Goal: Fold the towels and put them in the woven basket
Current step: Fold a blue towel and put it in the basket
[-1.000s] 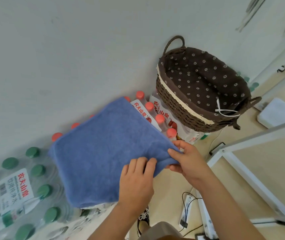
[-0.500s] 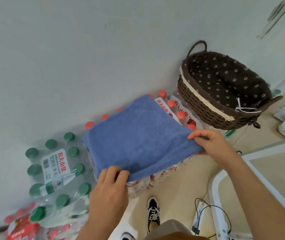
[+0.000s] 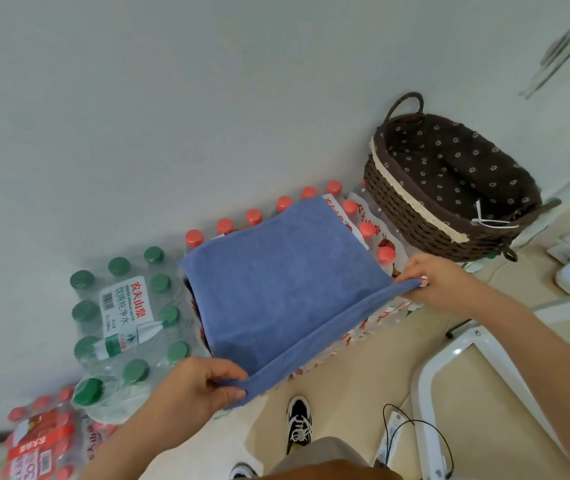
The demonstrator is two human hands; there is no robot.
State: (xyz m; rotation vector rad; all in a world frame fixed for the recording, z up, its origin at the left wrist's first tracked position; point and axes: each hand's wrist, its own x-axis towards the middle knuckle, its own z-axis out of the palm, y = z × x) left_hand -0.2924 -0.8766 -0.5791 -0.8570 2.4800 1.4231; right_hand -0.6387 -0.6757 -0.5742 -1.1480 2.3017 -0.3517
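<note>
A blue towel [image 3: 283,282] lies spread over a pack of red-capped water bottles [image 3: 368,230] against the wall. My left hand [image 3: 197,386] pinches its near left corner. At the near right corner my right hand [image 3: 432,282] pinches the towel too, and the near edge is lifted and stretched between the two hands. The woven basket [image 3: 411,216] with its brown flowered lining stands to the right of the towel, on more bottle packs, and holds no towel.
A pack of green-capped bottles [image 3: 127,313] sits left of the towel, and another red pack [image 3: 41,441] lies at the lower left. A white frame [image 3: 450,355], a cable [image 3: 411,427] and my shoe [image 3: 299,424] are on the floor below.
My hands have moved apart along the towel's near edge, the left to the left corner and the right to the right corner. The edge is now pulled taut and raised.
</note>
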